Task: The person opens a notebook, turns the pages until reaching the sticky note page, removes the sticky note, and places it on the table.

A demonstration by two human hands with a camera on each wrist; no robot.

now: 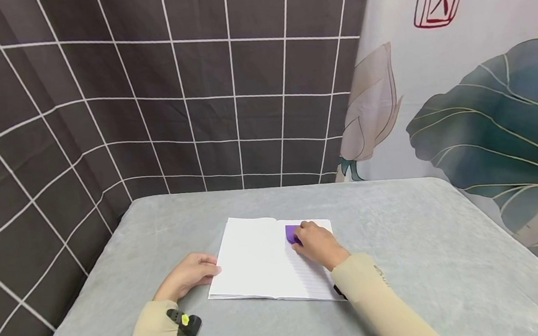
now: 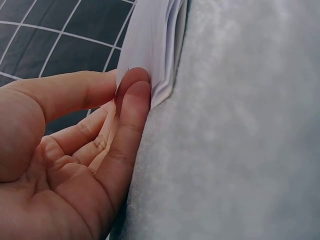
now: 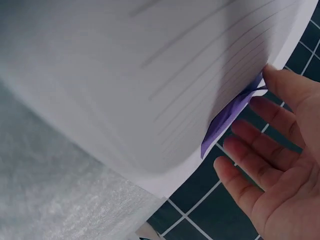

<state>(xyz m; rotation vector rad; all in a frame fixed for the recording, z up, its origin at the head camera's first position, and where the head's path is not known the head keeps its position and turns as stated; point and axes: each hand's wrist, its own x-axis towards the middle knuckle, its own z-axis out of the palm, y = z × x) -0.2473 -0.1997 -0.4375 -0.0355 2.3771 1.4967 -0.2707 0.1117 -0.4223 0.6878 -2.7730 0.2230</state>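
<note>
An open notebook (image 1: 251,259) lies on the table, its left page blank and its right page ruled. My left hand (image 1: 189,274) holds the notebook's left edge; in the left wrist view the thumb and fingers pinch the page edges (image 2: 162,55). On the upper part of the ruled page is a purple piece of paper (image 1: 291,233), partly hidden by my right hand (image 1: 319,243). The right wrist view shows the thumb and index finger pinching one end of this purple paper (image 3: 227,122), the other fingers loosely spread below.
A grey cloth covers the table (image 1: 419,261). Behind it hangs a dark curtain (image 1: 210,114) with a white grid, and at the right a pale curtain (image 1: 393,140) printed with leaves and a flower. A black strap device (image 1: 186,323) sits on the left wrist.
</note>
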